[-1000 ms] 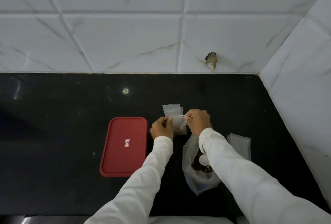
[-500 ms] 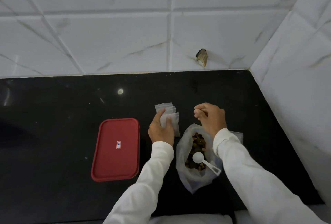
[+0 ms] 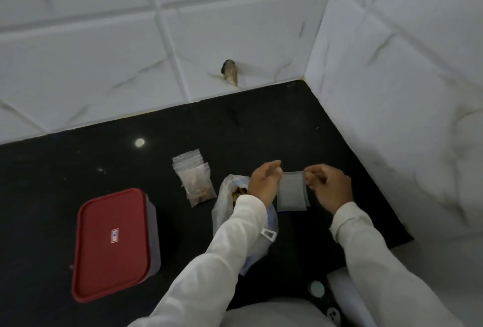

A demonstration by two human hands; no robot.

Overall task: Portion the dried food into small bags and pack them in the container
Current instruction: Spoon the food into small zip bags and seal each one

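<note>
I see both hands pinching one empty bag (image 3: pixel 292 192) by its top corners: left hand (image 3: pixel 264 183), right hand (image 3: pixel 326 187). Thin clear plastic, rectangular, long axis pointing away from me, mouth far. Sits just right of crumpled food sack (image 3: pixel 221 205). Red-lidded container (image 3: pixel 112 243) closed, well left.

glossy black stone counter (image 3: pixel 78 170), clear plastic bag (image 3: pixel 292 191), red plastic lid (image 3: pixel 109 243)

Head camera looks down, tilted, onto counter (image 3: pixel 65 170) near tiled corner (image 3: pixel 311 76)
</note>
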